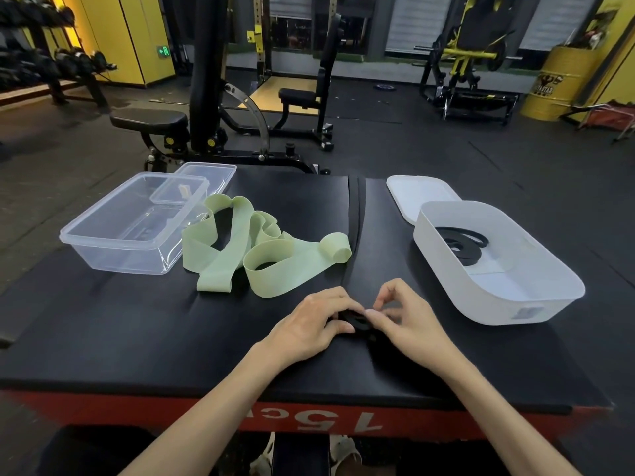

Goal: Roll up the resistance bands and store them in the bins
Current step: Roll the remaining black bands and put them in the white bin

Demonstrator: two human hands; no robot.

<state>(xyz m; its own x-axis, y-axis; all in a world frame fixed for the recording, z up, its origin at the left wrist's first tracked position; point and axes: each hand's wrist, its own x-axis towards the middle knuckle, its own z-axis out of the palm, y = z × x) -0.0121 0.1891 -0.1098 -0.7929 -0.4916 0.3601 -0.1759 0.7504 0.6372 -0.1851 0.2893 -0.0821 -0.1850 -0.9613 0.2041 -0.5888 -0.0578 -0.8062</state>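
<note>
Two hands meet near front centre of black padded tabletop, on small black rubber resistance band, wound into tight flat coil. Left hand: fingers curled round coil. Right hand: thumb and forefinger pinch its edge. Pale green flat resistance band lies in loose loops, one end rolled, beside clear rectangular plastic bin. White rounded plastic bin, right, holds coiled black band.

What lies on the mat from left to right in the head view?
clear bin → green band → left hand → black band roll, gripped by both hands → right hand → white bin
</note>
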